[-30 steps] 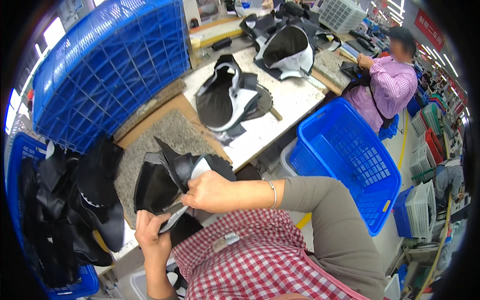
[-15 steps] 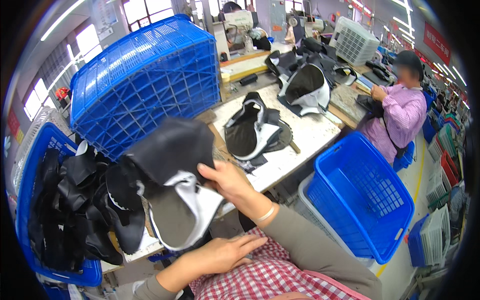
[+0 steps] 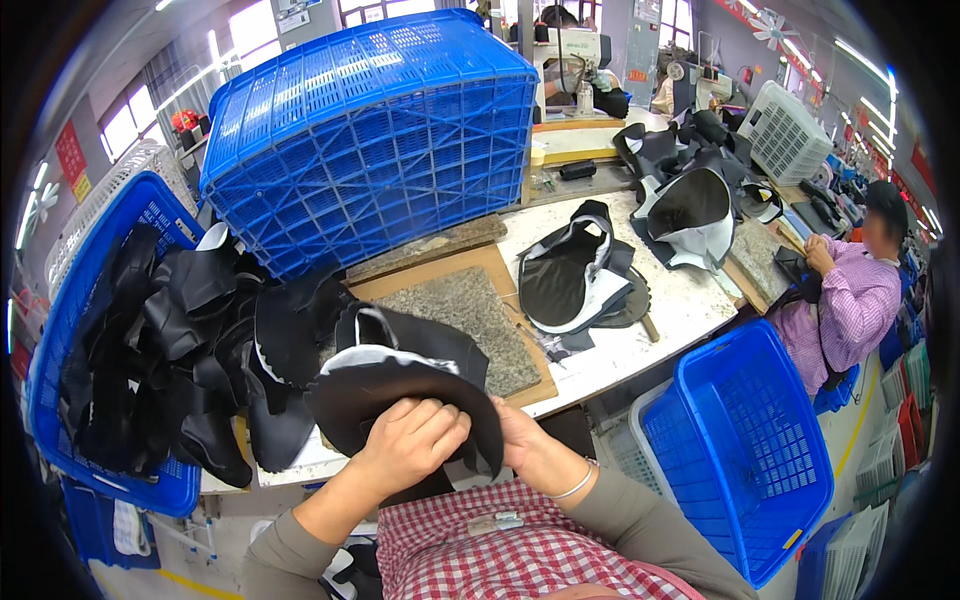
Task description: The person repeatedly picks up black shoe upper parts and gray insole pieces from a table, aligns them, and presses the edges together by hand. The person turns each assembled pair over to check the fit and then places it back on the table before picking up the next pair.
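A black leather shoe upper (image 3: 370, 390) with a white lined edge is in front of me, above the near edge of the bench. My left hand (image 3: 412, 445) is closed on its near face, with fingers curled. At its right edge my right hand (image 3: 527, 440) grips the leather, some of its fingers hidden behind it. Left of the piece lie several black uppers (image 3: 205, 350), heaped in and over a blue crate (image 3: 45, 400). On the white bench top beyond my right hand rest an upper with white lining (image 3: 565, 285) and another similar upper (image 3: 690, 215).
A large upturned blue basket (image 3: 370, 150) stands at the back left. Behind the held piece lies a stone slab (image 3: 455, 315) in a wooden frame. A blue basket (image 3: 750, 450) sits right of me, and a person in a pink striped shirt (image 3: 850, 300) works beyond it.
The upper has turned over and come nearer to me. My left hand has risen from my lap onto it; my right hand has shifted to its right edge. The view has swung left.
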The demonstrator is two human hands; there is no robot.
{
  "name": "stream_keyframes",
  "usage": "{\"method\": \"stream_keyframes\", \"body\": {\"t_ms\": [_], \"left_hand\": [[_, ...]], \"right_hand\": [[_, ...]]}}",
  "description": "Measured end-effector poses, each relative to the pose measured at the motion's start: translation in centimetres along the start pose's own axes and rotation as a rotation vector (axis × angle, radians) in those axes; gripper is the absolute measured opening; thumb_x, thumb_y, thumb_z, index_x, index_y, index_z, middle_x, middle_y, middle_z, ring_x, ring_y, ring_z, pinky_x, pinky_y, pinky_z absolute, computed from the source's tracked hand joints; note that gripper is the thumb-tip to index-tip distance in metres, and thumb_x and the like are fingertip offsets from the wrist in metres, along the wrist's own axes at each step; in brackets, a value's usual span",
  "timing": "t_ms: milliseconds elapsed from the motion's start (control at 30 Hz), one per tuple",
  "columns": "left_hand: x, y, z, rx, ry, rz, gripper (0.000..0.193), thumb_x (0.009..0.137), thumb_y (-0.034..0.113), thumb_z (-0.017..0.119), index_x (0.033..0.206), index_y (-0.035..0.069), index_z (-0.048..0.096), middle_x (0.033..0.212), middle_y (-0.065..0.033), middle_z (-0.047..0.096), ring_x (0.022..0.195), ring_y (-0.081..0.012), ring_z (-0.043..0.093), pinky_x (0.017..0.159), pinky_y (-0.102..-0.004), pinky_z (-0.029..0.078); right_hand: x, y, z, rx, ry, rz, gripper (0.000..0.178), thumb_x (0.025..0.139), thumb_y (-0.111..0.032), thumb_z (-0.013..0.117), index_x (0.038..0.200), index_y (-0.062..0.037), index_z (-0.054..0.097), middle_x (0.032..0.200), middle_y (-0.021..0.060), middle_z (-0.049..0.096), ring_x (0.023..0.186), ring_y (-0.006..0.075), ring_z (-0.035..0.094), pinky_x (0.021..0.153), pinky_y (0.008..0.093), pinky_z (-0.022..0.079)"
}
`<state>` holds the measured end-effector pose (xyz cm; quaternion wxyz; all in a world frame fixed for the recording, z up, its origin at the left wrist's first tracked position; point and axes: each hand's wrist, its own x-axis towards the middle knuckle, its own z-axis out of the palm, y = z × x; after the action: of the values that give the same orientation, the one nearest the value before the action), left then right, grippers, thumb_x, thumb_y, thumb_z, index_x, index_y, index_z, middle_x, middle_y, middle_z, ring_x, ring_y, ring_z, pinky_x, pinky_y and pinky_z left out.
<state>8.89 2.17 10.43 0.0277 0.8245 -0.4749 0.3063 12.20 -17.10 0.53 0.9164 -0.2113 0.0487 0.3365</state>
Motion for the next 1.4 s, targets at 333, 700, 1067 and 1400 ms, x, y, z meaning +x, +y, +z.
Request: {"method": "stream_keyframes", "body": {"t_ms": [333,700,1067,1400], "left_hand": [[-0.9,-1.1,0.4,-0.337,-0.282,0.23,0.016,0.081,0.016,0.065,0.097,0.013,0.065,0.11,-0.0027,0.066,0.104,-0.023,0.067,0.085,-0.0354,0.057],[0.4,-0.9,-2.4,0.111,0.062,0.236,0.029,0.076,0.017,0.072,0.105,0.013,0.074,0.108,-0.0005,0.068,0.104,-0.0198,0.068,0.09,-0.0374,0.053],[4.0,-1.8,0.1,-0.153,-0.369,0.298,0.019,0.079,0.014,0.067,0.097,0.01,0.071,0.113,-0.002,0.072,0.112,-0.0221,0.068,0.089,-0.0348,0.059],[2.7,0.9,1.3,-0.274,-0.721,0.174,0.051,0.088,0.014,0.07,0.138,0.021,0.065,0.122,-0.0089,0.069,0.125,-0.0273,0.062,0.096,-0.0428,0.056]], "right_hand": [[0.5,3.2,-3.1,0.184,0.037,0.228,0.027,0.109,-0.018,0.053,0.127,-0.0026,0.065,0.115,0.0118,0.073,0.096,0.0235,0.074,0.086,0.0387,0.064],[-1.5,-1.0,3.1,-0.024,-0.24,-0.075,0.027,0.1,-0.031,0.075,0.115,-0.0085,0.072,0.104,0.0033,0.077,0.093,0.0153,0.073,0.083,0.0305,0.06],[-1.6,0.2,-3.3,0.355,-0.09,0.078,0.026,0.097,-0.026,0.078,0.111,-0.0057,0.07,0.098,0.0048,0.075,0.083,0.0142,0.073,0.075,0.0246,0.062],[-2.1,-0.7,-4.8,0.193,0.061,0.138,0.04,0.096,-0.037,0.078,0.12,-0.0062,0.068,0.109,0.0071,0.076,0.097,0.0215,0.073,0.086,0.0388,0.061]]}}
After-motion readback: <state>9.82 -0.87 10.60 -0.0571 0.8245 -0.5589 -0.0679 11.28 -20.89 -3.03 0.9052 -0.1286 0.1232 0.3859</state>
